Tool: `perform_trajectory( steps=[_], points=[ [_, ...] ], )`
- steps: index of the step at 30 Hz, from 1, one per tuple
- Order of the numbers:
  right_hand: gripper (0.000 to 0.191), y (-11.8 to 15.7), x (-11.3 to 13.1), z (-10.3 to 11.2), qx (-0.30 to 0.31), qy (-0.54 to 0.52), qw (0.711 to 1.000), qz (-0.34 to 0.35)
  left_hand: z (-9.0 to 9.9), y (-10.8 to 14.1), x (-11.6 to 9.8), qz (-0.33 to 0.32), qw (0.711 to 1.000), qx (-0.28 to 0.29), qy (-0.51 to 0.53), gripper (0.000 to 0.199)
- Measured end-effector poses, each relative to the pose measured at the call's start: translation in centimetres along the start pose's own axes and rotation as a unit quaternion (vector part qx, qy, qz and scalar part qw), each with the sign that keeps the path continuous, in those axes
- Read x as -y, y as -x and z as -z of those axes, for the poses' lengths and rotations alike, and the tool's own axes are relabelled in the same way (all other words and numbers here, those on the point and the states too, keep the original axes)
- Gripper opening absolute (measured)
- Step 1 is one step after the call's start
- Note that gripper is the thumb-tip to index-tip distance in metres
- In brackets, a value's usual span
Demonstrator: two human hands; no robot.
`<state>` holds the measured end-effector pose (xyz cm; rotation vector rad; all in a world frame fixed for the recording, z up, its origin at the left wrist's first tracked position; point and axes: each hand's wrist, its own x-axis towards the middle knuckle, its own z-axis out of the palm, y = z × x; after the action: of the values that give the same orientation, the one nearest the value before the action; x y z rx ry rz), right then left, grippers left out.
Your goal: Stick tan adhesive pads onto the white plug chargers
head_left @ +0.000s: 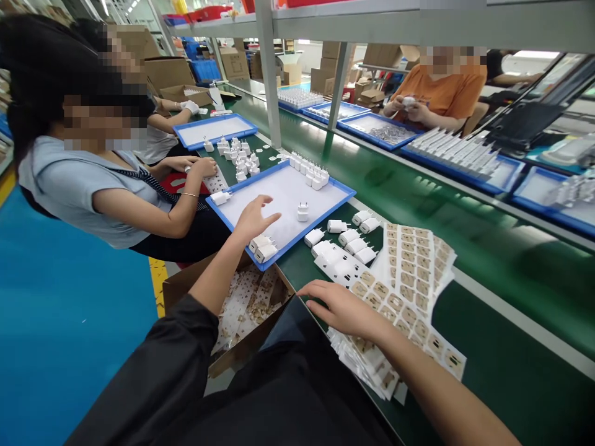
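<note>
My left hand (255, 218) hovers over a blue-rimmed white tray (279, 226), thumb and fingers apart, with nothing in it. One white charger plug (303, 212) stands in the tray to the right of that hand, prongs up. A pair of plugs (263, 249) lies at the tray's near corner beside my left wrist. Near the bench edge, my right hand (341, 305) rests with its fingers stretched out, holding nothing I can see. Beyond it lie a white sticker strip with dark marks (341, 265) and several loose plugs (357, 238). Sheets of tan stickers (404, 310) are partly under my right forearm.
Below the tray, an open cardboard box (251, 303) holds used sticker sheets. A co-worker (134, 192) sits at the left by more plugs (242, 158). A grey shelf post (268, 80) rises behind the tray. Across the green bench, another person in orange (432, 93) sits behind blue trays.
</note>
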<state>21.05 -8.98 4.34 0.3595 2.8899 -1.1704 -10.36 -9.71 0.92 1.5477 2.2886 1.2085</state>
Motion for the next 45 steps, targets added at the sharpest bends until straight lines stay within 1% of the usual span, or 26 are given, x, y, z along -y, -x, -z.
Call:
perform_trajectory(
  steps=[2, 4, 6, 8, 10, 13, 15, 16, 17, 18, 20, 21, 23, 24, 25, 26, 27, 29, 31, 33, 35, 36, 38, 40, 42, 45],
  points=[
    [0.029, 0.9, -0.6, 0.5, -0.037, 0.01, 0.999, -0.021, -1.8, -2.9, -1.9, -0.044, 0.993, 0.088, -0.063, 0.066],
    [0.029, 2.2, -1.9, 1.1, -0.084, 0.032, 0.994, -0.059, -3.9, -5.0, -3.5, -0.061, 0.985, 0.132, -0.095, 0.073],
    [0.03, 3.9, -3.7, 1.9, -0.139, 0.064, 0.982, -0.114, -5.5, -6.2, -4.6, -0.059, 0.981, 0.153, -0.103, 0.063],
    [0.031, 5.9, -5.6, 2.7, -0.195, 0.098, 0.961, -0.172, -6.2, -6.6, -5.2, -0.051, 0.979, 0.163, -0.112, 0.046],
    [0.032, 7.7, -7.4, 3.2, -0.23, 0.119, 0.943, -0.211, -5.9, -6.3, -5.7, -0.044, 0.98, 0.155, -0.118, 0.036],
    [0.031, 9.2, -9.1, 3.4, -0.237, 0.113, 0.937, -0.23, -4.5, -4.4, -6.8, -0.044, 0.986, 0.127, -0.102, 0.038],
    [0.031, 9.2, -9.6, 3.1, -0.237, 0.101, 0.939, -0.228, -3.6, -2.0, -7.8, -0.036, 0.993, 0.109, -0.008, 0.043],
    [0.032, 8.9, -9.7, 2.9, -0.241, 0.095, 0.939, -0.226, -3.4, -0.5, -8.4, -0.024, 0.992, 0.104, 0.074, 0.044],
    [0.031, 8.7, -9.8, 2.7, -0.247, 0.09, 0.938, -0.225, -3.3, 1.2, -9.0, -0.006, 0.979, 0.109, 0.171, 0.044],
    [0.03, 8.5, -9.8, 2.6, -0.254, 0.083, 0.937, -0.224, -3.5, 3.1, -9.5, 0.018, 0.954, 0.122, 0.272, 0.043],
    [0.029, 8.3, -9.7, 2.6, -0.265, 0.066, 0.937, -0.219, -4.2, 7.0, -10.4, 0.081, 0.88, 0.173, 0.436, 0.039],
    [0.028, 8.4, -9.6, 2.7, -0.271, 0.045, 0.938, -0.213, -4.7, 8.9, -10.8, 0.111, 0.842, 0.19, 0.492, 0.036],
    [0.029, 8.9, -9.3, 3.2, -0.289, -0.028, 0.937, -0.195, -5.9, 12.2, -11.3, 0.164, 0.786, 0.205, 0.56, 0.03],
    [0.03, 9.2, -9.2, 3.4, -0.298, -0.077, 0.934, -0.184, -6.4, 13.5, -11.5, 0.185, 0.766, 0.208, 0.579, 0.027],
    [0.031, 9.4, -9.0, 3.7, -0.304, -0.128, 0.928, -0.174, -7.0, 14.5, -11.6, 0.202, 0.754, 0.21, 0.589, 0.024],
    [0.033, 9.7, -8.9, 3.9, -0.308, -0.173, 0.921, -0.166, -7.5, 15.3, -11.7, 0.213, 0.749, 0.217, 0.589, 0.024],
    [0.034, 9.8, -8.8, 4.1, -0.309, -0.206, 0.915, -0.16, -7.9, 15.8, -11.8, 0.217, 0.751, 0.228, 0.58, 0.026],
    [0.036, 10.0, -8.7, 4.3, -0.31, -0.247, 0.906, -0.147, -8.5, 16.4, -12.0, 0.211, 0.77, 0.264, 0.541, 0.032],
    [0.036, 10.0, -8.6, 4.3, -0.318, -0.263, 0.901, -0.136, -8.8, 16.6, -12.3, 0.194, 0.783, 0.307, 0.504, 0.039],
    [0.035, 10.0, -8.4, 4.1, -0.323, -0.257, 0.901, -0.135, -9.0, 16.5, -12.8, 0.188, 0.781, 0.335, 0.492, 0.044],
    [0.032, 9.9, -8.0, 4.0, -0.343, -0.2, 0.908, -0.139, -9.0, 16.3, -13.2, 0.193, 0.774, 0.346, 0.494, 0.049],
    [0.03, 9.9, -7.6, 3.9, -0.363, -0.144, 0.911, -0.132, -9.1, 16.2, -13.3, 0.195, 0.772, 0.346, 0.497, 0.051],
    [0.024, 9.9, -6.7, 3.7, -0.396, -0.014, 0.914, -0.089, -9.1, 16.1, -13.5, 0.196, 0.769, 0.337, 0.506, 0.054],
    [0.019, 9.8, -5.9, 3.6, -0.383, 0.075, 0.92, -0.016, -9.2, 15.9, -13.5, 0.193, 0.769, 0.326, 0.515, 0.056],
    [0.017, 9.6, -5.3, 3.4, -0.344, 0.099, 0.933, 0.039, -9.2, 15.8, -13.4, 0.189, 0.77, 0.322, 0.518, 0.058],
    [0.014, 9.3, -5.0, 3.0, -0.323, 0.1, 0.939, 0.06, -9.2, 15.8, -13.3, 0.18, 0.768, 0.324, 0.522, 0.059]
  ],
)
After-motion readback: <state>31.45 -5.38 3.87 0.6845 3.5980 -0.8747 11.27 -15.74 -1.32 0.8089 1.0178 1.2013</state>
